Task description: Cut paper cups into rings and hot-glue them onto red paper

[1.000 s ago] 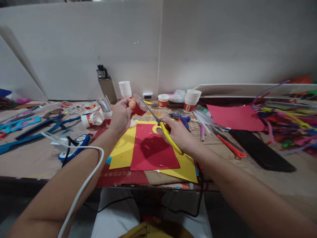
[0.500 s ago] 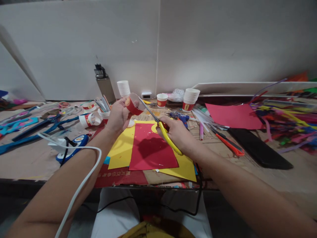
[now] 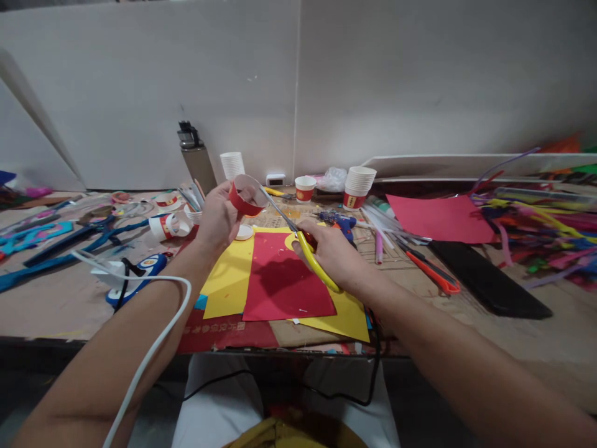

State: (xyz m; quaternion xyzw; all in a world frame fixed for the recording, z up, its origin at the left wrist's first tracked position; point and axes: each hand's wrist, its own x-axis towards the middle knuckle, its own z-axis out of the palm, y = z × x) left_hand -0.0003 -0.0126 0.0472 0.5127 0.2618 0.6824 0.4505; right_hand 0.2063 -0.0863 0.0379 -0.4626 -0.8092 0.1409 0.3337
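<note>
Holding ring (image 3: 243, 205) and scissors (image 3: 308, 252) above counter (image 3: 44, 308)

Left hand (image 3: 217, 214): clamped on the ring. Right hand (image 3: 331, 250): clamped on the scissors, blades angled toward the left hand, at the ring's edge; whether they bite cannot be told. Below both hands: red sheet (image 3: 289, 283) over yellow paper (image 3: 228, 274). Just beyond the right hand: glue gun (image 3: 344, 222).

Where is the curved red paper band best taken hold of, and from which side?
The left part of the red paper band, pinched lightly from the left, as the left hand does, seems best: its thin, curved wall could crumple, and the scissors have their blades at its right edge.
</note>
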